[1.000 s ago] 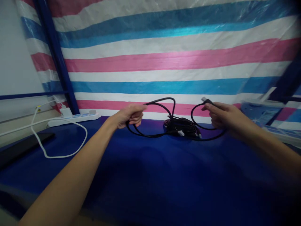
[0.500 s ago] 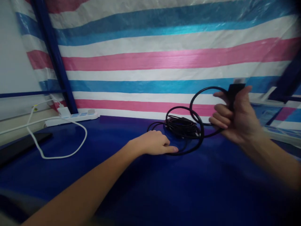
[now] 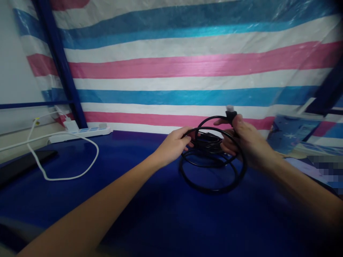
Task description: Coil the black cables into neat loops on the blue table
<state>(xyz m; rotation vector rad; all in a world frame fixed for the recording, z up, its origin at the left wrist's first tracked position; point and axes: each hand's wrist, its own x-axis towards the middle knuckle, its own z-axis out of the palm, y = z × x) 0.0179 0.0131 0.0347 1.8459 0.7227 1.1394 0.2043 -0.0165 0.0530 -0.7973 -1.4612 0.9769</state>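
Observation:
A long black cable (image 3: pixel 214 191) lies in loose loops at the right of the blue tabletop, with a tighter coil (image 3: pixel 210 144) behind them. My right hand (image 3: pixel 249 142) is closed around the cable's plug end (image 3: pixel 230 115); the plug points upward and has a pale metal or capped tip. Its fingers also touch the loops below. My left hand (image 3: pixel 175 144) pinches one loop between thumb and fingers at the left side of the coil. Some of the coil is hidden behind both hands.
A white power strip (image 3: pixel 81 134) with a white charger (image 3: pixel 71 125) and white cord (image 3: pixel 95 150) sits back left. A dark flat device (image 3: pixel 26 166) lies nearby. A blue patterned pouch or box (image 3: pixel 292 132) stands at right. A striped sheet (image 3: pixel 166 67) hangs behind.
My right hand has moved left and down with the plug end, toward the coil. My left hand has risen from the tabletop and now holds a loop, which has lifted.

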